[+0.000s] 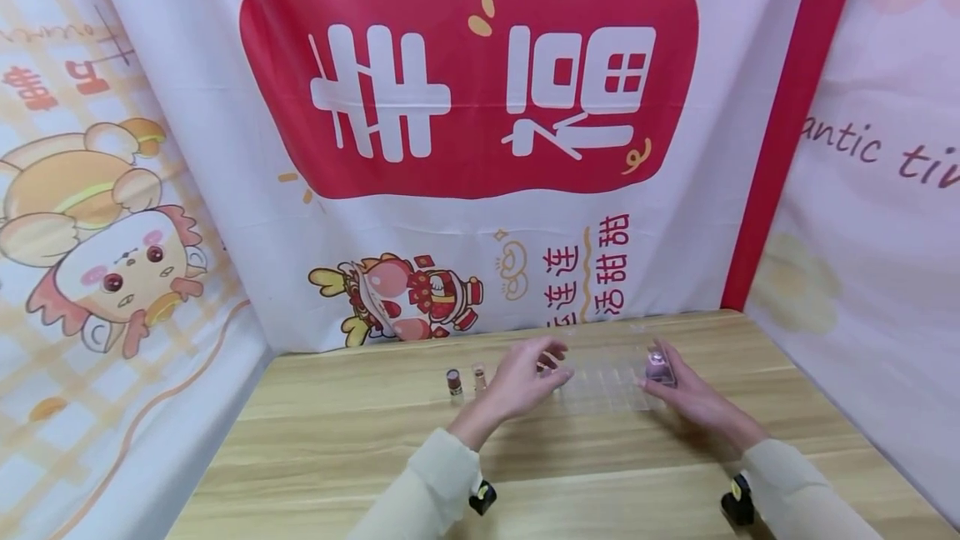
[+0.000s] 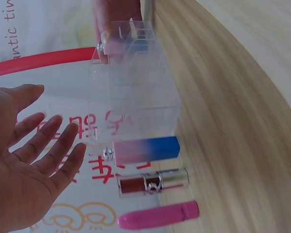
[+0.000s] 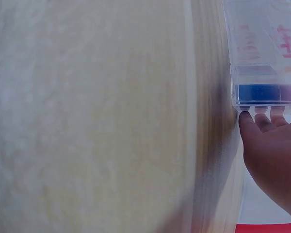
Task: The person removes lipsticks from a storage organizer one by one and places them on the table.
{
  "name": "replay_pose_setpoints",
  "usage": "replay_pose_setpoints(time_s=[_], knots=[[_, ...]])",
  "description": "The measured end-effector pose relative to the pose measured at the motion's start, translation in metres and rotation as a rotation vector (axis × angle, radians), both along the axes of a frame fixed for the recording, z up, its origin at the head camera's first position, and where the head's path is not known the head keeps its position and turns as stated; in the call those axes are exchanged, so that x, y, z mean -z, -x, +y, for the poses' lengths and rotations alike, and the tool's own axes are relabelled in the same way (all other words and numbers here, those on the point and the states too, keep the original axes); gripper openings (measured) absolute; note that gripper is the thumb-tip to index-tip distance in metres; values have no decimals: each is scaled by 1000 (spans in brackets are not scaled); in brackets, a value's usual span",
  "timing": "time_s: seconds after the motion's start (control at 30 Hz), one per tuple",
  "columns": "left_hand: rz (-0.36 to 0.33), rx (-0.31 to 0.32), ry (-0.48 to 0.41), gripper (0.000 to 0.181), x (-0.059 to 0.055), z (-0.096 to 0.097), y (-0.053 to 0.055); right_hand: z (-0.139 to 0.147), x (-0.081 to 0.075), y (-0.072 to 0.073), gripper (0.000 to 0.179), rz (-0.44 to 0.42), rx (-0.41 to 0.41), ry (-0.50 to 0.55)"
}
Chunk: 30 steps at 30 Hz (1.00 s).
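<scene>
My right hand (image 1: 693,397) grips the right end of a clear plastic organizer (image 1: 606,394), thumb on the near side and fingers on the far side. Inside that end compartment stands a pink-and-blue lipstick tube (image 3: 258,92). Left of the organizer, my left hand (image 2: 29,160) is held up with its fingers spread and nothing in it. Beside the organizer, in the left wrist view, a second pink-and-blue lipstick tube (image 2: 145,150) stands on the table, then a dark red lip gloss (image 2: 133,186) and a magenta tube (image 2: 160,216) in a row.
In the head view two small lip tubes, one dark-topped (image 1: 454,382) and one clear-topped (image 1: 479,375), stand left of my left hand. The wood-grain table (image 1: 337,440) meets a printed cloth backdrop (image 1: 465,223) at its back edge.
</scene>
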<state>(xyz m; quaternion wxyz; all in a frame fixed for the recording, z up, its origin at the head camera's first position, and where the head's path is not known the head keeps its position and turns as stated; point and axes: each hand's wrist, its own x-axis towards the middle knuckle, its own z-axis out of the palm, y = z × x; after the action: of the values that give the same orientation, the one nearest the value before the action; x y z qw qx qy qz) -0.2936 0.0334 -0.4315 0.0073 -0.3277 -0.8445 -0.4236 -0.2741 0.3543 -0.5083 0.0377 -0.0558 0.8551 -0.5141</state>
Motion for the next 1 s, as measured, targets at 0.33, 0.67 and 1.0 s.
replay_pose_setpoints(time_s=[0.33,0.67,1.0], knots=[[51,67,-32,34,-8,37,3,2,2,-1,98,7,-7,47],[38,65,-12,36,-2,63,9,0,4,1,102,-22,9,41],[0,46,-17,38,11,92,23,0,3,3,103,-20,19,-3]])
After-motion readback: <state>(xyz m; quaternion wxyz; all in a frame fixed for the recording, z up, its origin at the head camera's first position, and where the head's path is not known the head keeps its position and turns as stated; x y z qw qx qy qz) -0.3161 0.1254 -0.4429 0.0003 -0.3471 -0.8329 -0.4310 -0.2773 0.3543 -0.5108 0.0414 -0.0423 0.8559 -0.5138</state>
